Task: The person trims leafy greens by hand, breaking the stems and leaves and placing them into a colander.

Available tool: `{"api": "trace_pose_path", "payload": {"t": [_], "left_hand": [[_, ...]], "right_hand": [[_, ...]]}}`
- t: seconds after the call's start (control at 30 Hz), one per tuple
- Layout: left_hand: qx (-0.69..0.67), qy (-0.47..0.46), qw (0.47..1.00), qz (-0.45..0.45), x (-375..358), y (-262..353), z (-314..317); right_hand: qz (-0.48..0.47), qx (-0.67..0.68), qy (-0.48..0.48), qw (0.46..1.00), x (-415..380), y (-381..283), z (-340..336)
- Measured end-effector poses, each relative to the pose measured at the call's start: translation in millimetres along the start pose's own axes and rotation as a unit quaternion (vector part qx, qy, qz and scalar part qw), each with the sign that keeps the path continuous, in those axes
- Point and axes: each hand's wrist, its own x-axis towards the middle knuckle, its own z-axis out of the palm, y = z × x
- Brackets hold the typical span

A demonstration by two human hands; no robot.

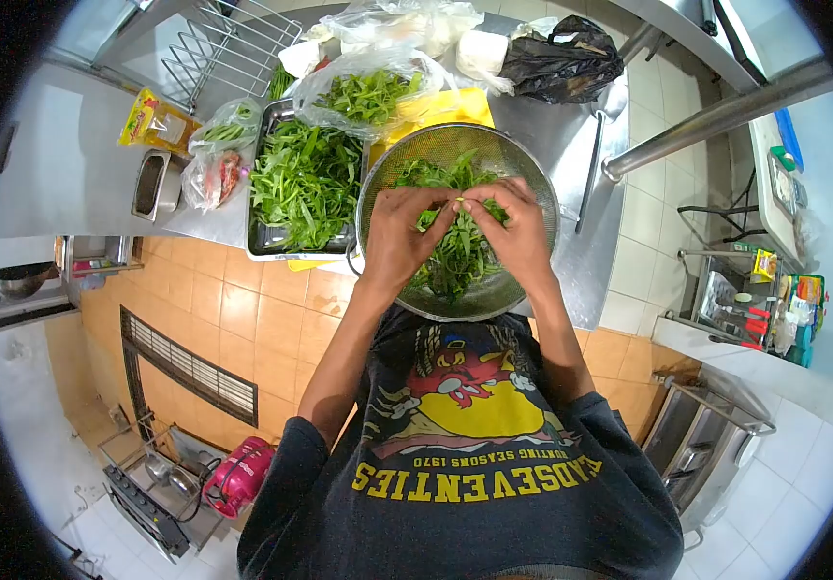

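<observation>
My left hand and my right hand meet over a large metal mesh strainer. Thumb and fingertips of both are pinched on a small pale green stem piece. Beneath them, loose leafy greens lie inside the strainer, partly hidden by my hands. Left of the strainer stands a metal tray heaped with cut leafy greens. A clear plastic bag with more greens rests across the tray's far end.
A yellow board lies behind the strainer. Farther back are white bundles and a black plastic bag. At the left are a wire rack, a small steel container and a bag with red contents. A long dark utensil lies right.
</observation>
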Motion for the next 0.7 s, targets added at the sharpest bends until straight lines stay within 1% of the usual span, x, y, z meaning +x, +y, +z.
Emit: {"api": "trace_pose_path", "payload": {"t": [0.13,0.2,0.23,0.3,0.33,0.37,0.4,0.43,0.53,0.57,0.6,0.67,0.7], "left_hand": [[0.016,-0.005,1.0,0.009,0.5,-0.3,-1.4],[0.01,-0.008,1.0,0.002,0.7,-0.5,-2.0],[-0.011,-0.009,1.0,-0.017,0.5,-0.5,-3.2],[-0.053,-0.009,0.997,-0.056,-0.2,-0.9,-7.2],[-0.15,0.005,0.982,-0.113,-2.2,-6.9,-5.4],[-0.245,0.018,0.955,-0.168,-5.6,-17.3,-1.2],[-0.335,0.033,0.915,-0.221,-5.7,-21.8,-2.9],[-0.368,0.039,0.898,-0.236,-5.4,-24.2,-9.0],[-0.369,0.074,0.89,-0.259,-1.6,-43.3,-30.9],[-0.359,0.095,0.892,-0.257,-2.6,-52.4,-38.0],[-0.371,0.123,0.89,-0.236,-0.8,-59.6,-44.6],[-0.298,0.161,0.914,-0.225,0.7,-74.6,-62.7],[-0.288,0.191,0.91,-0.23,4.5,-72.3,-71.2]], "right_hand": [[-0.04,-0.042,0.011,0.998,1.0,1.0,1.9],[-0.027,-0.015,0.011,0.999,1.4,-0.5,2.3],[-0.021,-0.001,0.01,1.0,1.3,-1.4,2.3],[0.027,0.074,0.027,0.997,0.9,-3.3,-0.5],[0.05,0.112,0.035,0.992,0.8,-4.2,-2.8],[0.065,0.107,0.037,0.991,1.2,-4.9,-6.5],[0.079,0.103,0.038,0.991,2.1,-5.1,-11.1],[0.092,0.1,0.039,0.99,2.7,-4.2,-14.6],[0.115,0.115,0.049,0.985,1.5,1.9,-21.0],[0.103,0.128,0.055,0.985,1.7,5.1,-21.2],[0.096,0.122,0.052,0.987,2.2,6.3,-22.3],[0.082,0.107,0.048,0.99,1.9,6.8,-24.5],[0.096,0.122,0.044,0.987,1.8,4.7,-24.4]]}}
